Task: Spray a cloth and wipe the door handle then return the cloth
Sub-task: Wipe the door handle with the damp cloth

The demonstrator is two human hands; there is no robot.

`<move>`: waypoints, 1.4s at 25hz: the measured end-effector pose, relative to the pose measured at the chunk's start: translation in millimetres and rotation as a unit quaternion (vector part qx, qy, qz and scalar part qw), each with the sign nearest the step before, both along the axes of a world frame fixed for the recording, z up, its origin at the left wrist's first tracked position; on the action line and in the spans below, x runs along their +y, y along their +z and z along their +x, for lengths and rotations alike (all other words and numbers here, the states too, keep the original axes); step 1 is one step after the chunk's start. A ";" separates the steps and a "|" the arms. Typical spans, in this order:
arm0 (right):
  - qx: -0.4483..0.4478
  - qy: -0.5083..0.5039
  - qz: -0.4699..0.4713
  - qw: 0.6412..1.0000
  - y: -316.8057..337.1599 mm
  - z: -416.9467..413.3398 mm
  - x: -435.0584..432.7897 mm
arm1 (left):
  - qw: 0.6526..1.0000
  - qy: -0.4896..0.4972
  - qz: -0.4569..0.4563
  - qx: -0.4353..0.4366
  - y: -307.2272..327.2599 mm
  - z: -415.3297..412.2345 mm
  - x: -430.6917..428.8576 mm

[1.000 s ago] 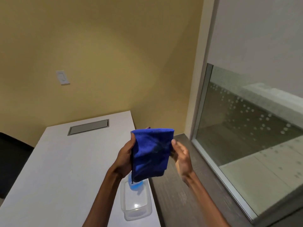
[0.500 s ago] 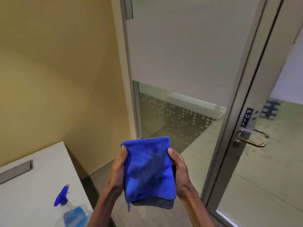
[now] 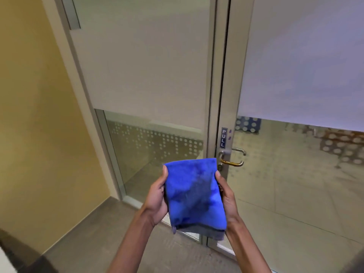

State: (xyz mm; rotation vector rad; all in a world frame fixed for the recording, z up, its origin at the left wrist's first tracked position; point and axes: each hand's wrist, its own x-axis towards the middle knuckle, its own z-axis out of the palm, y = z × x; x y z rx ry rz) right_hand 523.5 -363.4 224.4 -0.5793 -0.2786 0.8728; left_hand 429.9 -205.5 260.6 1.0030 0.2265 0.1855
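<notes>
A folded blue cloth (image 3: pixel 194 195) with darker damp patches is held up in front of me. My left hand (image 3: pixel 157 200) grips its left edge and my right hand (image 3: pixel 226 198) grips its right edge. The metal door handle (image 3: pixel 232 159) sits on the glass door's frame just above and right of the cloth, below a small "PULL" label (image 3: pixel 223 137). Neither hand touches the handle. The spray bottle is out of view.
The glass door (image 3: pixel 295 174) with frosted upper panel fills the right side. A fixed glass panel (image 3: pixel 149 95) stands to its left, then a yellow wall (image 3: pixel 35 134). Grey floor (image 3: pixel 110 233) lies below. A table corner (image 3: pixel 6 263) shows at bottom left.
My view has swung right from the table to the door. The spray bottle and container have left the view. The door handle is now closer to the cloth; both hands still hold it.
</notes>
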 end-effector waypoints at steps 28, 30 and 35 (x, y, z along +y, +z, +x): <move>0.055 -0.183 0.101 0.976 -31.0 146.6 56.1 | 0.862 -0.143 0.454 -0.173 1.7 307.7 86.1; 0.072 -0.214 0.099 0.969 -35.6 155.9 50.4 | 0.761 -0.110 0.599 -0.222 6.3 334.1 90.8; 0.058 -0.237 0.077 0.967 -28.7 176.5 39.5 | 0.519 0.068 0.783 -0.336 60.0 404.6 105.7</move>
